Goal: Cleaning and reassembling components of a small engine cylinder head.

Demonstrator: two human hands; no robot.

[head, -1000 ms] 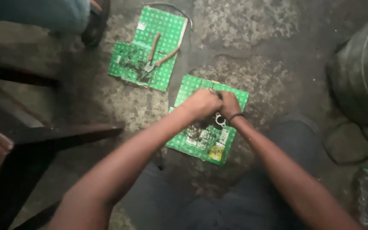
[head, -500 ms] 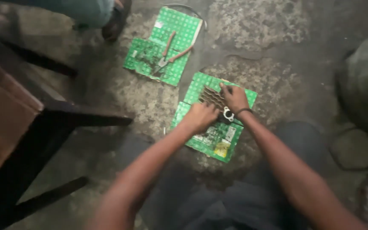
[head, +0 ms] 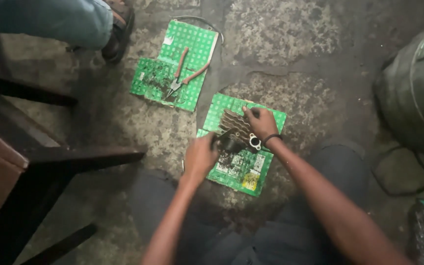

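On green cardboard (head: 241, 174), hands lower on finned metal part (head: 234, 128) than before

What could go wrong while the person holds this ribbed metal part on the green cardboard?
The finned metal part looks greasy, so it might slip between the left hand and right hand. Its thin fins may scrape fingers. The pliers lie close to another person's foot and could be kicked.
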